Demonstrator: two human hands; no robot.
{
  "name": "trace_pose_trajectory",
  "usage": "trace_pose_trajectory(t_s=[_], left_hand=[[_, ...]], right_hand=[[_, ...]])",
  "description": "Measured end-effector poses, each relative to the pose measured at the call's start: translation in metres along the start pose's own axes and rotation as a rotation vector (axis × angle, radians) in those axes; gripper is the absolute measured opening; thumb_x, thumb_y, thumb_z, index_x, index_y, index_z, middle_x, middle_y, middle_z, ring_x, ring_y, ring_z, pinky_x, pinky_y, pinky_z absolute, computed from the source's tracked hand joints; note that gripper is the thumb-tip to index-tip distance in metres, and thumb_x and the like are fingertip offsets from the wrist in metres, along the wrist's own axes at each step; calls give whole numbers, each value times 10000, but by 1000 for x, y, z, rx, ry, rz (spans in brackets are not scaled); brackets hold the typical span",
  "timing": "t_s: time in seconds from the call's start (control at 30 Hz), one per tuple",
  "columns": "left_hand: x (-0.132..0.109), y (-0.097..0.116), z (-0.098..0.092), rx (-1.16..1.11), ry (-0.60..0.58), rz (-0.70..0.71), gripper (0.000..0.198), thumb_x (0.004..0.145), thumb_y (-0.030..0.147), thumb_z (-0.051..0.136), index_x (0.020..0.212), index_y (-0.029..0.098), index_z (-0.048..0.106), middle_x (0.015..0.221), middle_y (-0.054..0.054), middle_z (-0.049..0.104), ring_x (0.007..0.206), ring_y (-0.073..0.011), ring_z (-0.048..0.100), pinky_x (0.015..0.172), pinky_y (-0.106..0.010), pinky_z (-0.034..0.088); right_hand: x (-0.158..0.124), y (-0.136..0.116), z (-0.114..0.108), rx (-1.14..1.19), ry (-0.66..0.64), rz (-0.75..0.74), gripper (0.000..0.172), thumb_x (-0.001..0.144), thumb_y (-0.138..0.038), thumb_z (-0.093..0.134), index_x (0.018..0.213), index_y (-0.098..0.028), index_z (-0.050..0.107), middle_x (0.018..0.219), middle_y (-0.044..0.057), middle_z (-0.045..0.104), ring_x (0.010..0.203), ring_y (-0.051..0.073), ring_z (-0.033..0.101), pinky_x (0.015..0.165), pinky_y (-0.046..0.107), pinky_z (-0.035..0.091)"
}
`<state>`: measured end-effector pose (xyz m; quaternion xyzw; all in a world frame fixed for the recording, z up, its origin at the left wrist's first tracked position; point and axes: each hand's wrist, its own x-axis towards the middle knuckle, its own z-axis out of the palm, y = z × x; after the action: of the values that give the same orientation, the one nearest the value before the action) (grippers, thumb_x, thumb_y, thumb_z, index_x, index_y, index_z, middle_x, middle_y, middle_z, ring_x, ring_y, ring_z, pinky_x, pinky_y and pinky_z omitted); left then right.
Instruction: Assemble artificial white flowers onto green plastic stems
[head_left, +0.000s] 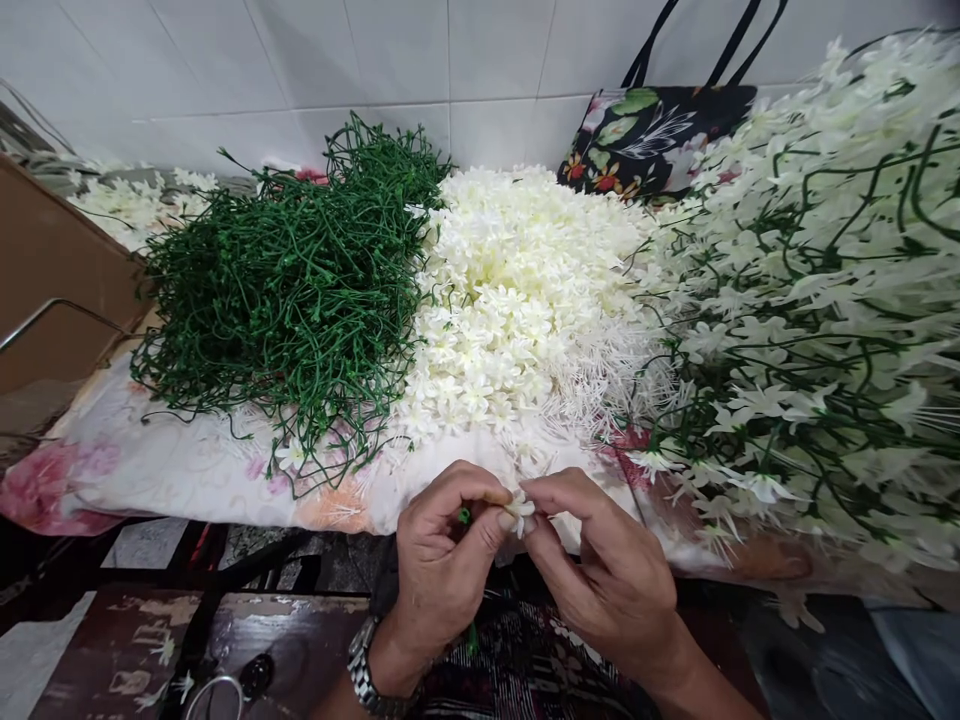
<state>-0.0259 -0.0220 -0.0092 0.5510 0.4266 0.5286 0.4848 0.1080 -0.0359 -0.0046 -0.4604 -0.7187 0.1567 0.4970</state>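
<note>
As the left hand (450, 565) and right hand (600, 570) pinch a white artificial flower (520, 509) between closed fingertips by the near edge of the floral tablecloth (251, 490), the step looks like petal work, seemingly calling for a light, steady next move.

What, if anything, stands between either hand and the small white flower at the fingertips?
Nothing visible. The left hand and right hand both pinch the white flower directly; the white blossom pile lies beyond them, not between.
</note>
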Motion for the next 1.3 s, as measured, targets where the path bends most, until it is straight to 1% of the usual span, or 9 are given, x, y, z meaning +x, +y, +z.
trace_pose_trajectory(t_s=[0.1,0.43,0.63,0.77,0.83,0.93,1.03,1.17,1.3], left_hand=[[-2,-1,-1,-16,-22,10,66,775,155,616,720,176,645,671,-14,581,596,-121,502,545,-218,404],[0,3,-6,-43,-113,8,93,784,125,613,731,188,657,689,-7,585,644,-120,528,579,-212,405],[-2,-6,-4,-221,-105,-133,63,778,213,651,727,180,670,696,-14,576,637,-124,509,568,-224,402],[-7,-11,-1,-273,-26,-269,104,757,263,684,757,172,634,657,11,545,567,-90,448,526,-199,371],[-8,-11,0,-271,13,-301,138,743,272,701,772,173,609,664,19,538,551,-78,429,514,-190,356],[-9,-10,-2,-300,-34,-261,157,766,308,676,791,170,606,698,13,527,568,-78,415,517,-192,342],[-8,-8,-6,-334,-84,-227,199,844,362,568,832,173,630,703,11,504,539,-75,369,488,-200,311],[-8,-6,-9,-155,-42,-151,226,884,333,512,818,180,664,685,3,532,553,-91,414,501,-211,327],[-9,-2,-10,2,-89,-47,196,892,264,501,862,193,681,707,-5,611,601,-112,499,550,-216,385]], right_hand=[[-2,0,-1,40,-29,65,265,811,-58,505,1025,-213,517,706,-10,547,607,108,545,567,228,480],[-3,3,-3,155,-97,139,314,817,-87,498,1099,-224,507,756,-24,567,633,77,570,585,166,484],[2,3,-6,63,-162,84,204,843,-98,494,1019,-193,537,816,16,624,710,105,593,625,202,495],[5,4,-5,1,-151,-1,152,851,-86,487,954,-176,553,724,19,603,654,126,544,578,242,464],[4,5,-4,-10,-141,-14,140,854,-78,483,925,-176,553,705,18,587,650,128,531,576,246,450],[1,7,-5,-7,-155,16,115,855,-76,483,875,-171,547,694,14,560,642,119,518,570,232,433],[0,8,-10,-4,-146,68,118,847,-66,474,856,-167,535,702,7,538,639,101,514,565,209,420],[5,4,-19,28,-173,104,104,854,-84,472,841,-176,520,693,-15,507,636,82,496,575,190,401],[14,-6,-26,48,-206,58,98,855,-89,466,840,-178,502,717,-18,504,651,75,490,589,188,396]])
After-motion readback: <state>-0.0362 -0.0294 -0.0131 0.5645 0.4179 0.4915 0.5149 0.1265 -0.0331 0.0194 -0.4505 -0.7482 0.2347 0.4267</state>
